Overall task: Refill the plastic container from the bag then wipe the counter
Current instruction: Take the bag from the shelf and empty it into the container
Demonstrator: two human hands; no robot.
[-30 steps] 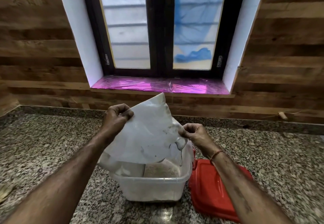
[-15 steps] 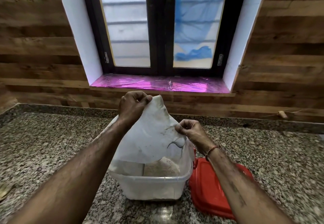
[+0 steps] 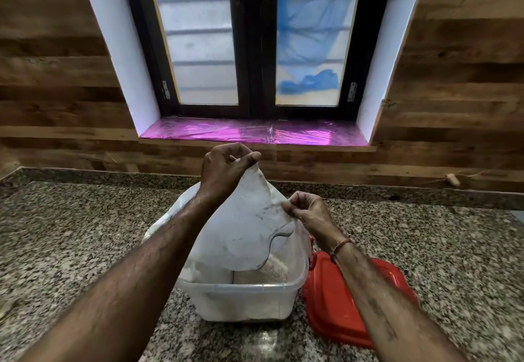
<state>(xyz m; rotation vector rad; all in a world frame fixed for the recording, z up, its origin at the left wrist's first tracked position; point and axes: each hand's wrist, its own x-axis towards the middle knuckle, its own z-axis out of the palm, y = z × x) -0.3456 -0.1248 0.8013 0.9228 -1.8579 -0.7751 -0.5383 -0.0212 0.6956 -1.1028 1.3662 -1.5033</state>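
A white plastic bag (image 3: 243, 228) hangs upside down with its mouth inside the clear plastic container (image 3: 246, 302) on the granite counter (image 3: 71, 234). My left hand (image 3: 224, 169) pinches the bag's top corner, held high above the container. My right hand (image 3: 309, 214) pinches the bag's right edge, lower and to the right. Pale powder (image 3: 275, 268) shows inside the container under the bag. The container's far side is hidden by the bag.
A red lid (image 3: 334, 305) lies flat on the counter, touching the container's right side, partly under my right forearm. A wood-panelled wall and a window with a pink sill (image 3: 255, 132) stand behind. A small wooden peg (image 3: 452, 179) lies at the back right.
My left hand has risen and moved right with the bag's corner, pulling the bag upright over the container. My right hand has stayed near the same spot.
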